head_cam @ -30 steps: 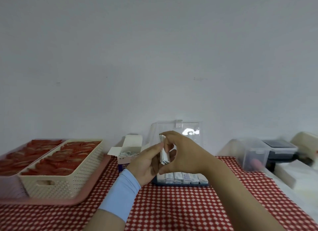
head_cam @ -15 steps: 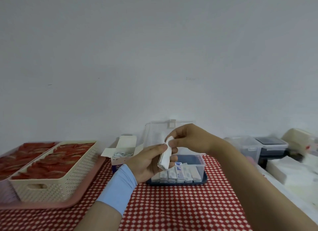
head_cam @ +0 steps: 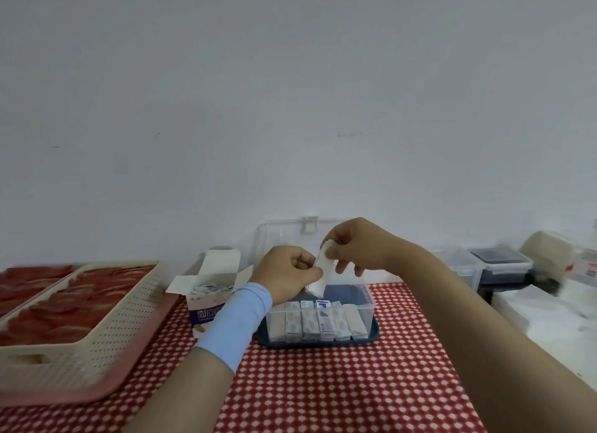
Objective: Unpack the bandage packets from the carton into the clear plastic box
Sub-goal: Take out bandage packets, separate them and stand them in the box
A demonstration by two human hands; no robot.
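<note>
Two hands: left hand [head_cam: 287, 276] and right hand [head_cam: 358, 245] just above clear plastic box [head_cam: 370, 307]
Grip: both narrow, pinching one white bandage packet [head_cam: 323, 269], left low, right at top end
Stored packets [head_cam: 318, 321]: upright row against box's near wall
Carton [head_cam: 206, 305]: open, just left of box
Worktop [head_cam: 323, 384]: red checked cloth under box

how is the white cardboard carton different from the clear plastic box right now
The white cardboard carton is opaque and printed; the clear plastic box is see-through. The carton's flaps are folded open; the box's lid stands up behind it. The carton's packets lie heaped; the box's packets stand in a row. The carton sits on the red checked cloth, the box on a dark blue tray. Both are open.
</note>
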